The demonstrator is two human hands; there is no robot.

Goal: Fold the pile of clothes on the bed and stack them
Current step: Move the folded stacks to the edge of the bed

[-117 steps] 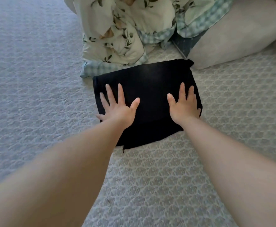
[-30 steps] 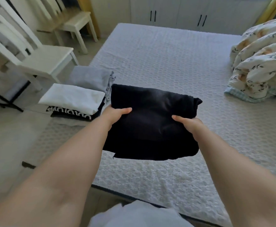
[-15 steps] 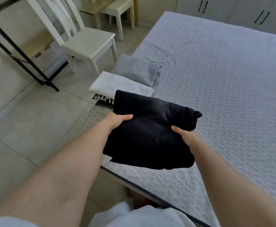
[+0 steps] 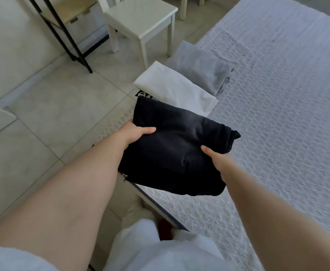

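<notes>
**Black shirt carried over to the stack**

Since half a second ago, the view has swung left and down, so the chair (image 4: 140,18) and floor tiles (image 4: 42,114) fill more of the frame. Both hands grip the folded black shirt (image 4: 177,149) in the air over the bed (image 4: 287,114) edge: left hand (image 4: 134,133) pinches its left side, thumb on top, and right hand (image 4: 218,160) pinches the right side. Just beyond it sits the stack, white shirt (image 4: 175,92) on top, grey pile (image 4: 201,67) behind it.
</notes>
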